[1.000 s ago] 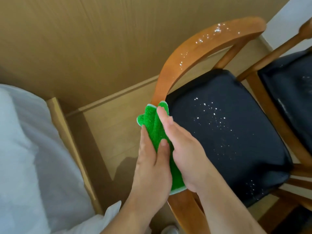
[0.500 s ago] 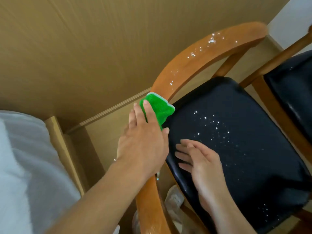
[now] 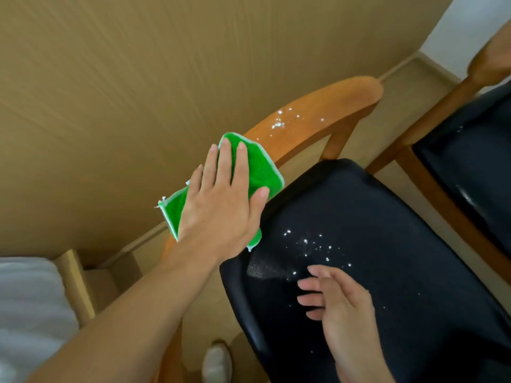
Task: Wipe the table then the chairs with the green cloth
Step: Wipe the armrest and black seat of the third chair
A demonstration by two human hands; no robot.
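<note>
The green cloth (image 3: 257, 170) lies over the curved wooden backrest (image 3: 326, 111) of the near chair. My left hand (image 3: 221, 200) presses flat on the cloth with straight fingers. White specks dot the backrest just beyond the cloth and the black seat cushion (image 3: 387, 244). My right hand (image 3: 340, 305) hovers over or rests lightly on the seat's near part, fingers relaxed and holding nothing.
A second wooden chair (image 3: 475, 172) with a black seat stands close on the right. A tan wood-panel wall (image 3: 138, 78) rises behind the backrest. White fabric (image 3: 25, 313) fills the lower left corner. A foot in a white sock (image 3: 217, 363) shows below the chair.
My left hand has slid the cloth further up along the backrest, toward the specks. My right hand left the cloth a second ago and stays over the seat.
</note>
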